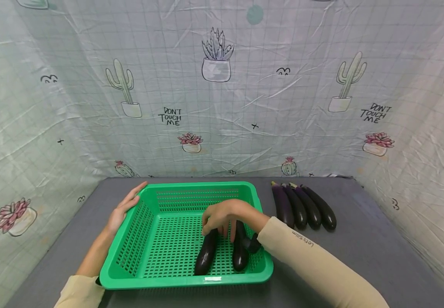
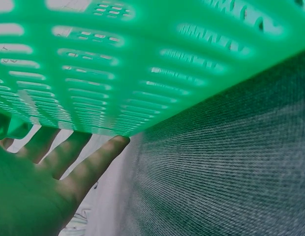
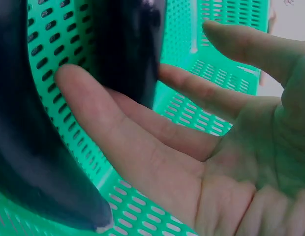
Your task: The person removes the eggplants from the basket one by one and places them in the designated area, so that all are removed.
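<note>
A green plastic basket with slotted walls stands on the table. Two dark purple eggplants lie in its right half: one eggplant nearer the middle, another eggplant by the right wall. My right hand is down inside the basket over the upper end of the middle eggplant. In the right wrist view its fingers are extended, touching or close beside an eggplant, with the thumb standing apart. My left hand rests against the basket's left side, its fingers straight along the outer wall.
Several more eggplants lie side by side on the grey tabletop, right of the basket. A patterned curtain hangs behind and on both sides of the table. The right forearm crosses the basket's right rim.
</note>
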`<state>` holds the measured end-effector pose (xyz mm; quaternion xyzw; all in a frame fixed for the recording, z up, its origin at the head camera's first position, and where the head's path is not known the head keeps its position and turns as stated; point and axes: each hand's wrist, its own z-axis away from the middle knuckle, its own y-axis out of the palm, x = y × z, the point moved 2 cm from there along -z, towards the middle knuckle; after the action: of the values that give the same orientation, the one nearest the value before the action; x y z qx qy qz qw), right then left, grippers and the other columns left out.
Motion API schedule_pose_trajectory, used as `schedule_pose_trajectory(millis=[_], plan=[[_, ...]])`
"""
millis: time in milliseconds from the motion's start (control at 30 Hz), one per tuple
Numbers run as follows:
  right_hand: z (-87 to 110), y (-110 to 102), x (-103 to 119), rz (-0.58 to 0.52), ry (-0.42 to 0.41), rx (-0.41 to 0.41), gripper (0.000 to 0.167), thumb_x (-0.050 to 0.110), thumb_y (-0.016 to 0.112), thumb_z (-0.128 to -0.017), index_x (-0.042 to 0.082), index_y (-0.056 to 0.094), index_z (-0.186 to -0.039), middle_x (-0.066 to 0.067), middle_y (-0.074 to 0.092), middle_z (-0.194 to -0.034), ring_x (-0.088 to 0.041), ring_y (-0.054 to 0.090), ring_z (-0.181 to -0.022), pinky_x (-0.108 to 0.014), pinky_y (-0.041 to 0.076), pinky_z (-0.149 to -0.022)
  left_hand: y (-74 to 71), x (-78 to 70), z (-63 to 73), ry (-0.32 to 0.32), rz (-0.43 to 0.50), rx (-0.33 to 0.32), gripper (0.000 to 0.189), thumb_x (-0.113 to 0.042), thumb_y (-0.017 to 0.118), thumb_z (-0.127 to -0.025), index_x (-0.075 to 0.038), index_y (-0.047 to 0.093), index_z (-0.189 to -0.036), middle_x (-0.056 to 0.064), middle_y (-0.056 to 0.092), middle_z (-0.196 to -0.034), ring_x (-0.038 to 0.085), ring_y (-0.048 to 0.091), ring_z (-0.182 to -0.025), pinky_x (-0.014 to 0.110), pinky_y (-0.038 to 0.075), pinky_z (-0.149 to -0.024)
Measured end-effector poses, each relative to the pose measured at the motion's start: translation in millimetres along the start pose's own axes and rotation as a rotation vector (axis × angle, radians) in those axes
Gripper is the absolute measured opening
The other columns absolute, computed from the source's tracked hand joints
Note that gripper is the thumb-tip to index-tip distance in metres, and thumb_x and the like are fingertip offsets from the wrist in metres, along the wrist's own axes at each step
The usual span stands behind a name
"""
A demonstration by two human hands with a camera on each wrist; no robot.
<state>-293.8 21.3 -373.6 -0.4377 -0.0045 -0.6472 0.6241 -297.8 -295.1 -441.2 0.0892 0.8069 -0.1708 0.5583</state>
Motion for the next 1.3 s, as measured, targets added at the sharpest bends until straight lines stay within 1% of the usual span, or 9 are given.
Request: schedule_pose_trajectory(millis=[100, 167, 267, 367, 533, 700, 900, 1133, 1300], plan=[[-4.0, 3.0, 0.1, 0.003, -0.004, 0.005, 0.030, 0.027, 0.065, -0.103, 0.014, 0.068, -0.129, -0.017, 0.064, -0.122, -0.039, 0.071, -0.104, -0.047, 0.064, -0.075, 0.8, 0.0, 0.0, 0.012, 0.012, 0.004, 0.055, -0.018, 0.021, -0.115, -0.001, 0.008, -0.166, 0.013, 0.004, -0.173, -0.014, 0.036, -0.139, 0.011, 0.038, -0.107], [-6.3, 5.0, 0.3, 0.000, -0.012, 0.001, 0.032, 0.027, 0.065, -0.103, 0.012, 0.067, -0.132, -0.018, 0.061, -0.130, -0.039, 0.071, -0.102, -0.048, 0.064, -0.075, 0.8, 0.3, 0.1, 0.017, 0.022, 0.007, 0.055, -0.018, 0.021, -0.115, -0.001, 0.008, -0.166, 0.008, 0.008, -0.173, -0.013, 0.038, -0.139, 0.011, 0.039, -0.107], [-9.5, 7.6, 0.8, -0.003, -0.035, -0.006, 0.033, 0.024, 0.064, -0.104, 0.010, 0.066, -0.134, -0.017, 0.057, -0.139, -0.040, 0.070, -0.101, -0.049, 0.064, -0.076, 1.0, -0.2, 0.5, 0.017, 0.043, 0.012, 0.055, -0.018, 0.021, -0.115, -0.001, 0.007, -0.166, -0.006, 0.016, -0.168, -0.011, 0.041, -0.139, 0.012, 0.041, -0.107], [-11.5, 8.0, 2.1, -0.013, -0.074, -0.033, 0.029, 0.018, 0.062, -0.104, 0.008, 0.066, -0.131, -0.015, 0.056, -0.141, -0.040, 0.069, -0.102, -0.050, 0.063, -0.078, 1.1, -0.5, 0.6, 0.013, 0.056, 0.015, 0.055, -0.018, 0.021, -0.115, -0.001, 0.006, -0.166, -0.016, 0.020, -0.163, -0.010, 0.042, -0.139, 0.013, 0.042, -0.107], [-14.0, 7.4, 4.3, -0.025, -0.117, -0.074, 0.026, 0.012, 0.061, -0.103, 0.006, 0.067, -0.128, -0.015, 0.052, -0.142, -0.038, 0.067, -0.102, -0.053, 0.063, -0.078, 1.7, -1.0, 0.1, 0.009, 0.038, 0.005, 0.056, -0.018, 0.021, -0.115, 0.000, 0.006, -0.166, -0.015, 0.020, -0.164, -0.011, 0.041, -0.139, 0.013, 0.041, -0.107], [-16.6, 10.6, 5.3, -0.004, -0.123, -0.096, 0.030, 0.014, 0.067, -0.101, 0.010, 0.066, -0.131, -0.016, 0.049, -0.147, -0.031, 0.067, -0.098, -0.048, 0.064, -0.073, 0.9, 0.5, 0.6, 0.005, 0.060, 0.014, 0.056, -0.018, 0.021, -0.115, -0.001, 0.005, -0.166, -0.010, 0.018, -0.166, -0.010, 0.042, -0.139, 0.013, 0.042, -0.108], [-19.4, 15.0, 5.6, -0.035, -0.118, -0.112, 0.034, 0.015, 0.073, -0.097, 0.010, 0.066, -0.130, -0.014, 0.053, -0.139, -0.029, 0.066, -0.100, -0.048, 0.064, -0.073, 0.3, 2.2, 1.6, 0.019, 0.135, 0.055, 0.056, -0.016, 0.018, -0.115, 0.000, 0.000, -0.165, -0.020, 0.024, -0.159, -0.004, 0.045, -0.140, 0.016, 0.045, -0.108], [-22.6, 20.1, 4.9, -0.061, -0.114, -0.116, 0.044, 0.012, 0.081, -0.090, 0.008, 0.064, -0.130, -0.012, 0.057, -0.118, -0.025, 0.063, -0.095, -0.047, 0.064, -0.071, -0.4, 2.8, 2.0, 0.027, 0.118, 0.052, 0.055, -0.016, 0.018, -0.115, 0.000, 0.001, -0.166, -0.021, 0.025, -0.158, -0.005, 0.045, -0.140, 0.015, 0.045, -0.107], [-23.3, 21.3, 5.2, -0.100, -0.126, -0.108, 0.047, 0.006, 0.082, -0.088, 0.004, 0.063, -0.130, -0.016, 0.054, -0.124, -0.025, 0.065, -0.095, -0.046, 0.065, -0.072, -0.3, 2.8, 1.6, 0.027, 0.128, 0.055, 0.055, -0.016, 0.017, -0.115, 0.000, 0.001, -0.166, -0.021, 0.025, -0.158, -0.005, 0.046, -0.140, 0.016, 0.046, -0.107]])
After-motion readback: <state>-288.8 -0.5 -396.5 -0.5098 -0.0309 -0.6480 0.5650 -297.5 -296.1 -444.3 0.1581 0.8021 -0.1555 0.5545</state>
